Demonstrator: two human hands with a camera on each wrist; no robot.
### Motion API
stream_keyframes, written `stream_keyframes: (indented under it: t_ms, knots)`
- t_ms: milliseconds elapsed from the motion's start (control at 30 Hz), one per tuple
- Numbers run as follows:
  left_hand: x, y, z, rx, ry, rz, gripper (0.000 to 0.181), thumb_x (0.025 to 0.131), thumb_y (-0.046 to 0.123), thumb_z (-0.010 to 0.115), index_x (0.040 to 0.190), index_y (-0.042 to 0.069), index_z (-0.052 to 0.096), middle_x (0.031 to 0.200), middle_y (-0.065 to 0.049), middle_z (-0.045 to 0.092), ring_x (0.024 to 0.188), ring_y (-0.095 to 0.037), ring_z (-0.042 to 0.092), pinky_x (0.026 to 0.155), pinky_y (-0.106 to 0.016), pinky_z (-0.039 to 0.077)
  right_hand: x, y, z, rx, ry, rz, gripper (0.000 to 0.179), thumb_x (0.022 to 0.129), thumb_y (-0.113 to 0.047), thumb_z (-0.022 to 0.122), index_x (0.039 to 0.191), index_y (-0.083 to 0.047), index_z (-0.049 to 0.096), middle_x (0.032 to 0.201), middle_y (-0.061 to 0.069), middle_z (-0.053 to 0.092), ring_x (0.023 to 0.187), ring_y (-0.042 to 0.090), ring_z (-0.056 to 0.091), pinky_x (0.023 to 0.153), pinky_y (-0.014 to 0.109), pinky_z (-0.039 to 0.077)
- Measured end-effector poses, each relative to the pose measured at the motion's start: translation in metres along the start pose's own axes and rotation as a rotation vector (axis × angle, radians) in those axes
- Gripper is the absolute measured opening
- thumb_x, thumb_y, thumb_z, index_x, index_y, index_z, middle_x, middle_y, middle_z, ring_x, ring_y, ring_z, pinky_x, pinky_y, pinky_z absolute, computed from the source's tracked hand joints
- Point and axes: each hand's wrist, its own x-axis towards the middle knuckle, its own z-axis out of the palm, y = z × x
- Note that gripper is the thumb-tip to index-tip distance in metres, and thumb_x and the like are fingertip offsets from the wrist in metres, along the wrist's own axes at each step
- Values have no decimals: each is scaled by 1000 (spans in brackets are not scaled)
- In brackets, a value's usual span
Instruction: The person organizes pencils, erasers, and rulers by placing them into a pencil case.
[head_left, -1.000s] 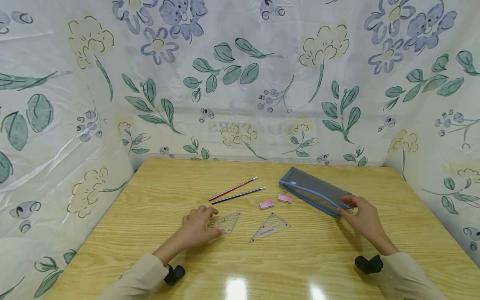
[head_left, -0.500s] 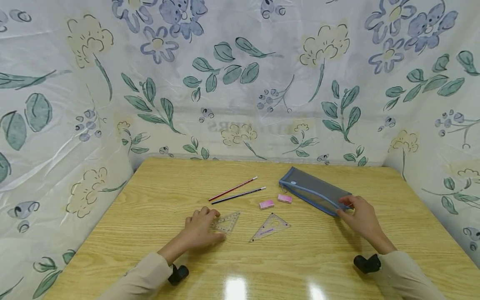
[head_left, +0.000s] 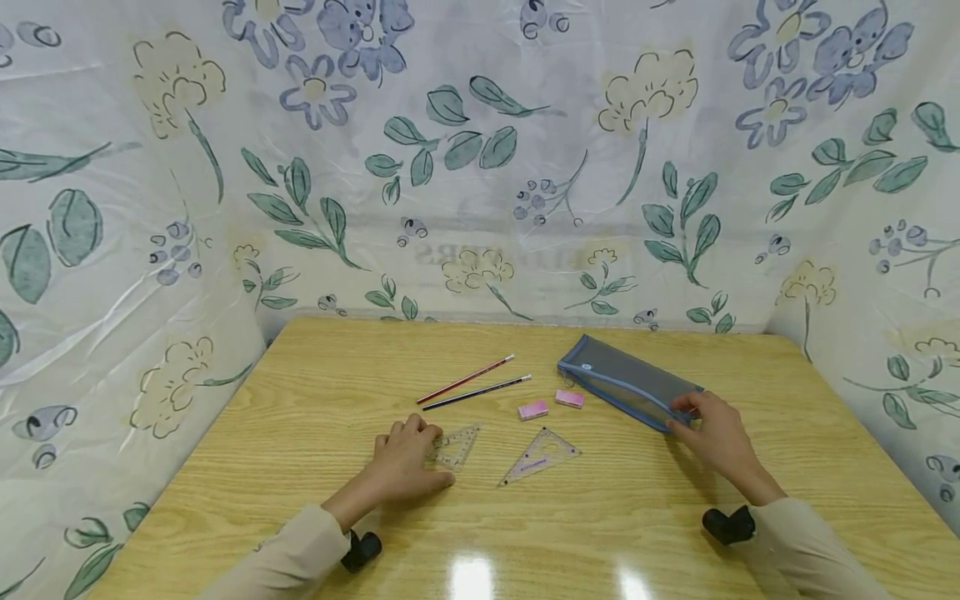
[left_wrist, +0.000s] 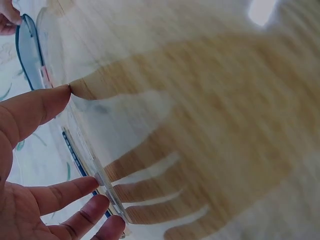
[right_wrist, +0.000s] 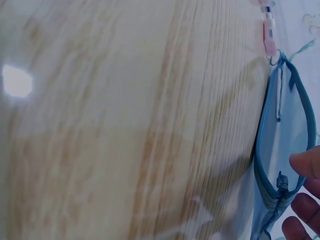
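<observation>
My left hand (head_left: 405, 462) is low over a clear triangular set square (head_left: 453, 457), covering its left part. In the left wrist view its fingertips are at the set square's edge, with the thumb (left_wrist: 47, 105) spread apart and touching the table. My right hand (head_left: 716, 437) pinches the near right end of a grey mesh pencil case (head_left: 637, 371) with blue trim. Seen from the right wrist, the case's zip is undone and its mouth gapes, the zip pull (right_wrist: 282, 181) just below the thumb. A second set square (head_left: 534, 464), with purple print, lies between the hands.
Two pink-and-white erasers (head_left: 533, 409) lie left of the pencil case. Behind the left hand, a red pencil (head_left: 465, 379) and a dark pencil (head_left: 476, 392) lie slanted on the wooden table (head_left: 337, 358). Flower-printed cloth (head_left: 480, 208) hangs around the table's back and sides.
My left hand has slid slightly right, covering more of the clear set square. The right hand has shifted a little left along the pencil case's edge. The other items stay put.
</observation>
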Motion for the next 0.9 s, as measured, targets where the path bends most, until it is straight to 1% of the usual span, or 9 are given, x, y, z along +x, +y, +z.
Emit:
stream_keyframes:
  t_ms: [367,600,900]
  knots:
    - [0,3,-1,1,1,6,55,78,32,79,122,4,61,113,-8,47,99,-28,42,84,-54,31,1,0,0,-9,6,-8,16,83,-2,73,96,4,67,90,12,63,84,34,62,75,50,50]
    - [0,5,0,6,8,7,49,80,31,78,119,5,62,114,-9,49,103,-32,44,86,-57,31,2,0,0,-18,14,-11,13,85,-3,71,96,2,67,89,11,65,84,33,63,75,49,51]
    - [0,7,0,39,13,-4,48,81,32,77,118,6,62,115,-11,50,103,-33,46,84,-54,32,0,-2,-2,-12,47,-17,10,87,-3,69,96,1,69,87,9,67,80,30,64,70,49,51]
